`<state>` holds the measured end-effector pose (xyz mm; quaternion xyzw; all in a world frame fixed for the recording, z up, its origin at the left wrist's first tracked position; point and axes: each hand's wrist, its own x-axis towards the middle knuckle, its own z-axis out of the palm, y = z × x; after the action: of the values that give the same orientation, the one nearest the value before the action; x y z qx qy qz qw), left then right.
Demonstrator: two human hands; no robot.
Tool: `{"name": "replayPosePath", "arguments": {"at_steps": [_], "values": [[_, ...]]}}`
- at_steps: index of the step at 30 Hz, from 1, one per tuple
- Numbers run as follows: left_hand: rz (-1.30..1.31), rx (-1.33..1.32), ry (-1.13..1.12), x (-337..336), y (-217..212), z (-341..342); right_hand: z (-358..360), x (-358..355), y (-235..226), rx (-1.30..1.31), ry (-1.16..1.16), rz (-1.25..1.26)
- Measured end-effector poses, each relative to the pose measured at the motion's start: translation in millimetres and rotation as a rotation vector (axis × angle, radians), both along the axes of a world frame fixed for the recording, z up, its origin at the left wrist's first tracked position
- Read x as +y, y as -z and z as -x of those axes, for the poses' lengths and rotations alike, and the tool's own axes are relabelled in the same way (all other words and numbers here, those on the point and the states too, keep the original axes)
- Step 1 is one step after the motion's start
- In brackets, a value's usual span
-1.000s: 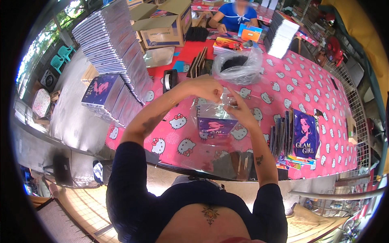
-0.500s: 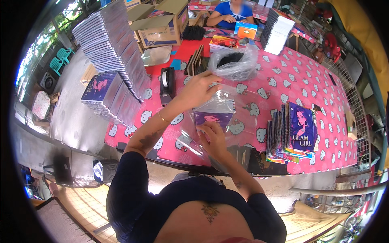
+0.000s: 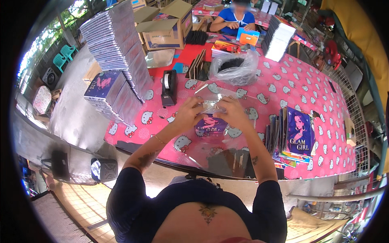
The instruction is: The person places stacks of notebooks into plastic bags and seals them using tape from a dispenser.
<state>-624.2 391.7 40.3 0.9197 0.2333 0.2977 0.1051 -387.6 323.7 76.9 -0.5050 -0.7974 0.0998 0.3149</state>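
Observation:
A purple notebook point(image 3: 210, 125) with a pink-haired figure on its cover lies in front of me, on a large clear plastic sheet point(image 3: 202, 156). At the notebook's far end, my left hand point(image 3: 189, 113) pinches the folded plastic from the left. Opposite it, my right hand point(image 3: 234, 111) grips the same fold from the right, fingers curled over it. Between the two hands the film is bunched and shiny. The hands and the glare partly hide the notebook's upper part.
Tall stacks of spiral notebooks point(image 3: 111, 44) rise at the left, near a black tape dispenser point(image 3: 169, 91). Beyond my hands sits a clear plastic bag point(image 3: 239, 73). More notebooks point(image 3: 300, 131) lie at the right. Cardboard boxes point(image 3: 166, 36) and a person in blue point(image 3: 233, 20) are farther back.
My left hand has come down toward me to the notebook's far end, and my right hand has moved up and right to meet the plastic there. The film now covers the notebook's far end.

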Motion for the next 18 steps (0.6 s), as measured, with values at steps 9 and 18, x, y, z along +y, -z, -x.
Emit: {"name": "replayPosePath", "arguments": {"at_steps": [9, 18], "values": [[0.094, 0.083, -0.237, 9, -29, -25, -14, 26, -13, -0.182, 0.123, -0.003], [1.227, -0.032, 0.105, 100, -18, -43, -30, 43, 30, 0.754, 0.028, 0.609]]}}
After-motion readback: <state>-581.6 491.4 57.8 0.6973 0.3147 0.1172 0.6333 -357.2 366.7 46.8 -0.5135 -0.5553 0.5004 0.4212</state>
